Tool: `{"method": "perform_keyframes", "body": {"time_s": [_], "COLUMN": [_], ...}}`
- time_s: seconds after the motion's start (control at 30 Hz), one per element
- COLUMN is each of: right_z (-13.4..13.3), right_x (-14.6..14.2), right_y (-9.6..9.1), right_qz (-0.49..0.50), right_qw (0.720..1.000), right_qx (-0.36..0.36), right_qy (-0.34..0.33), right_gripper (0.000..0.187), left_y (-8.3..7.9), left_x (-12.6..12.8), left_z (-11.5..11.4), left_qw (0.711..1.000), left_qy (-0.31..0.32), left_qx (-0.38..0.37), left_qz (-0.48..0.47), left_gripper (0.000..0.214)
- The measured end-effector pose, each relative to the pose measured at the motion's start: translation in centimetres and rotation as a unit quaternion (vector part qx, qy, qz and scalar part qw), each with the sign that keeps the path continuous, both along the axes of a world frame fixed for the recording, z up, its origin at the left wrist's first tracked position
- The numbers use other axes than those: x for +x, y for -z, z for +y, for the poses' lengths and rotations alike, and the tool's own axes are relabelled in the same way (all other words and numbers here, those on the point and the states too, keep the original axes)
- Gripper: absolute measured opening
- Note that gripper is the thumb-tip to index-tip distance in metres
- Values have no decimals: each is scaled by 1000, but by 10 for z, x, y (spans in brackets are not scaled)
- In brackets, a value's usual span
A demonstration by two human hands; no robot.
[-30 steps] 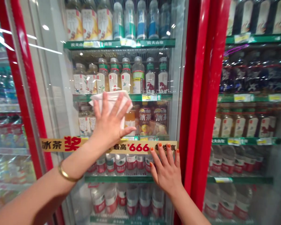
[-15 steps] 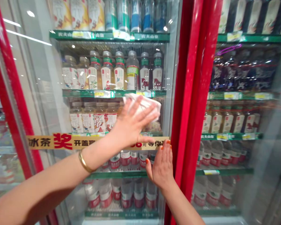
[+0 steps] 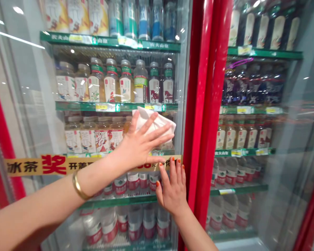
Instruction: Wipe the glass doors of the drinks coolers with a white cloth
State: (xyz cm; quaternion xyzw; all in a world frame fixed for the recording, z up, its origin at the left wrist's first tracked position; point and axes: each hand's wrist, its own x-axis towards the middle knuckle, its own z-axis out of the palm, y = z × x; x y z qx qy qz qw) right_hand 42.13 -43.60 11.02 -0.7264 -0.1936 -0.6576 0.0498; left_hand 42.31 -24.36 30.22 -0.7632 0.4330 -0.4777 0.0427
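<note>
Cloth: in the head view, a white cloth (image 3: pixel 161 119) is laid against the glass door (image 3: pixel 38 87), in front of the third bottle row and above the yellow strip (image 3: pixel 80 165).
Left grip: left hand (image 3: pixel 140 144) is spread wide, flat; cloth is trapped under the fingers, not pinched.
Why flat: probably done so pressure is shared across the cloth.
Right grip: right hand (image 3: pixel 174 195) is loosely open, nothing held; fingertips are placed over the strip's right end, beside the red frame (image 3: pixel 199 115). Looks like a brace; firm contact can't be told.
Thumb: left thumb is set just beside the right index finger; touching or not can't be told.
Glass: upright, see-through; lights (image 3: pixel 18 10) are mirrored upper left.
Shelves: bottles (image 3: pixel 111 83) are lined up behind glass on green-edged shelves (image 3: pixel 110 41), labels faced out, probably for reading.
Room: apparently a shop; more bottles (image 3: pixel 242 137) are racked to the right.
</note>
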Motion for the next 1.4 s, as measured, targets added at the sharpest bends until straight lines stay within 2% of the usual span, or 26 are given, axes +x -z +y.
{"method": "perform_keyframes", "body": {"time_s": [0.07, 0.13, 0.2, 0.23, 0.3, 0.33, 0.4, 0.47, 0.53, 0.6, 0.67, 0.73, 0.8, 0.87, 0.93, 1.0, 1.07, 1.1, 1.13, 1.17, 1.23, 1.27, 1.33, 1.4], "right_z": [-1, 0, 1, 2, 2, 1, 1, 0, 1, 2, 3, 4, 5, 7, 8, 9, 8, 7, 6, 5, 5, 6, 9, 11], "right_x": [0, 1, 1, 2, 2, 2, 2, 3, 3, 5, 6, 8, 7, 5, -1, -7, -12, -12, -11, -8, 0, 4, 10, 12], "right_y": [1, 2, 1, 1, 0, 0, 0, 0, 1, 2, 2, 3, 4, 3, 0, -9, -22, -30, -37, -43, -50, -52, -51, -48], "right_qz": [0, -1, -6, -9, -15, -18, -20, -21, -13, -1, 7, 2, -3, -4, 9, 16, 1, -11, -20, -26, -30, -31, -33, -30], "right_qw": [1000, 1000, 1000, 1000, 1000, 1000, 1000, 1000, 1000, 1000, 999, 1000, 1000, 1000, 1000, 999, 999, 999, 999, 998, 998, 998, 998, 998], "right_qx": [0, 4, 9, 10, 9, 7, -1, -9, -12, -13, -13, -10, -2, 7, 17, 20, 5, -8, -21, -30, -37, -36, -32, -25], "right_qy": [3, 2, -3, -5, -8, -10, -12, -8, 9, 28, 32, 25, 21, 16, 0, -25, -41, -44, -43, -40, -32, -30, -32, -40], "right_gripper": [91, 91, 90, 90, 89, 88, 87, 87, 89, 93, 97, 98, 96, 92, 88, 87, 85, 84, 84, 83, 82, 81, 77, 73], "left_y": [8, 1, -23, -36, -58, -62, -51, -22, 13, 37, 39, 24, 7, 8, 33, 73, 109, 119, 122, 118, 96, 82, 64, 69], "left_x": [-2, -3, -3, -2, 1, 4, 8, 9, 7, 3, -1, -6, -10, -10, -6, -3, -3, -4, -5, -7, -9, -10, -9, -8], "left_z": [15, 45, 69, 73, 61, 47, 15, -7, 0, 37, 89, 134, 154, 148, 131, 124, 142, 160, 182, 205, 243, 252, 251, 230], "left_qw": [997, 995, 998, 998, 993, 992, 995, 999, 999, 1000, 992, 971, 944, 929, 938, 963, 972, 969, 961, 947, 903, 883, 873, 903], "left_qy": [15, -1, -36, -52, -64, -57, -23, 21, 33, -5, -71, -133, -182, -205, -198, -182, -177, -186, -204, -226, -263, -270, -259, -240], "left_qx": [75, 103, 49, 1, -82, -99, -73, -1, 33, -10, -102, -195, -270, -304, -275, -182, -124, -133, -165, -216, -334, -380, -409, -349], "left_qz": [-1, 1, -11, -22, -47, -55, -57, -44, -20, -2, -14, -43, -55, -57, -68, -80, -90, -90, -86, -76, -55, -52, -63, -76], "left_gripper": [64, 63, 69, 74, 84, 85, 82, 71, 61, 56, 65, 91, 105, 103, 99, 92, 87, 85, 84, 84, 86, 88, 91, 92]}}
